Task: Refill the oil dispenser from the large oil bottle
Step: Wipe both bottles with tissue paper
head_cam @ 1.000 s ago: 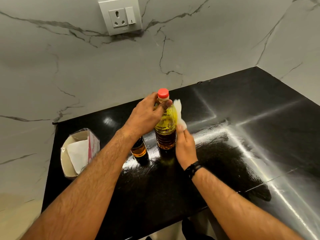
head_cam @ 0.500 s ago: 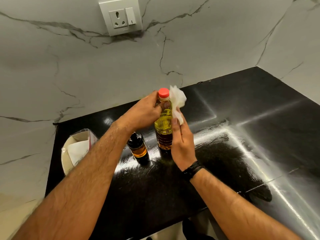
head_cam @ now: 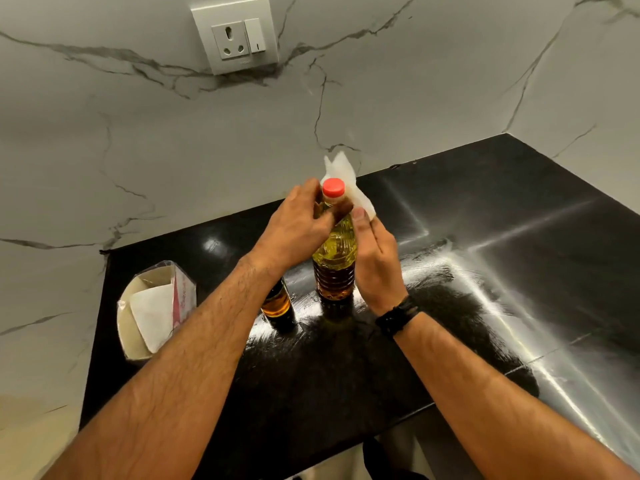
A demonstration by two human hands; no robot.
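Here, setting: a glossy black countertop [head_cam: 450, 271] in a corner of grey-veined marble wall, seen from above by a head camera.
Large oil bottle [head_cam: 334, 251]: stands upright near the middle of the counter, clear ribbed plastic, yellow oil filling it well up toward the shoulder, red cap [head_cam: 334, 187] screwed on.
Oil dispenser [head_cam: 276, 301]: a small dark bottle of amber oil, upright just left of the large bottle; its top is hidden behind the left forearm, so its lid cannot be seen.
Left hand [head_cam: 298, 230]: fingers curled round the large bottle's neck just under the cap, steadying it.
Right hand [head_cam: 375, 254]: pressed to the bottle's right shoulder, pinching a white paper tissue [head_cam: 346, 183] against the plastic; the tissue sticks up behind the cap.
Also present: an opened carton of tissues [head_cam: 156, 306] at the counter's left edge; a wall socket [head_cam: 235, 36] above.
Progress, as a judgement: pouring looks finished, since the big bottle is capped and the dispenser holds oil. Wiping the bottle is the step in hand.
Left to do: probably only to finish wiping, let go, and discard the tissue.
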